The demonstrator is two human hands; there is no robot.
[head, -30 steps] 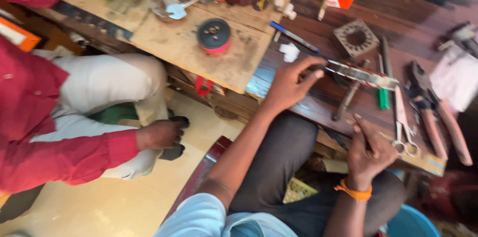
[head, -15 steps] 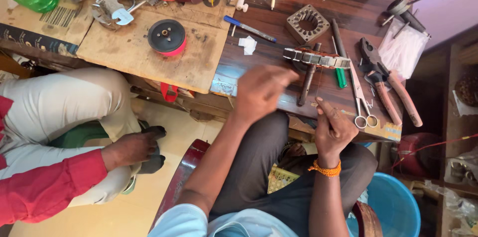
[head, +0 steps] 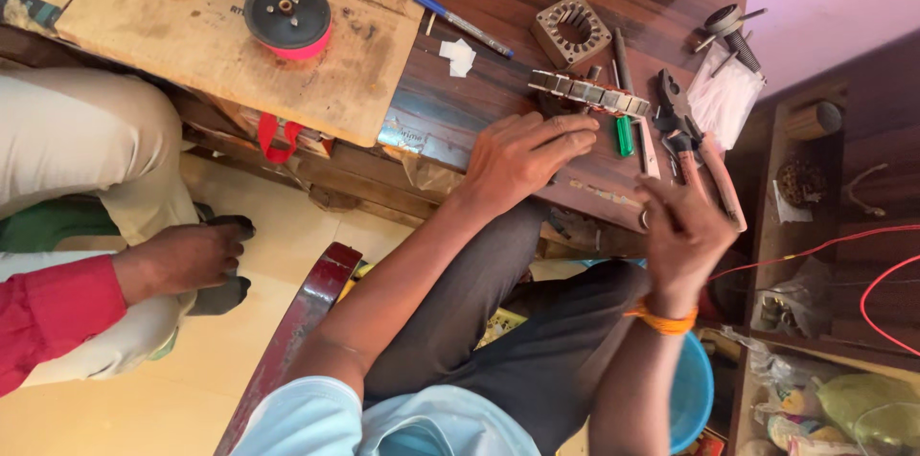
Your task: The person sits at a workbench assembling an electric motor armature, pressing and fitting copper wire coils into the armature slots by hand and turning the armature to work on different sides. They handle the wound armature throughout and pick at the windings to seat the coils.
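Left fingers (head: pixel 565 135) touch the metal strip (head: pixel 589 92), lying left-to-right across the bench (head: pixel 460 111).

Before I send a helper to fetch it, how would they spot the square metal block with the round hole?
On the dark wooden bench, look past the left hand and the blue pen. The square metal block lies there, alone in having a round toothed hole.

dark wooden workbench (head: pixel 450 106), grain showing, slightly glossy. stacked metal laminations (head: pixel 589 92) by the left hand (head: pixel 522 154), dull grey steel. square metal stator core (head: pixel 573 32), matt, rough-edged. worn cardboard sheet (head: pixel 211 58), stained, matt. pliers (head: pixel 695 145) with reddish plastic grips. orange thread band (head: pixel 661 320) on the right wrist. blue plastic tub (head: pixel 692 391), smooth.
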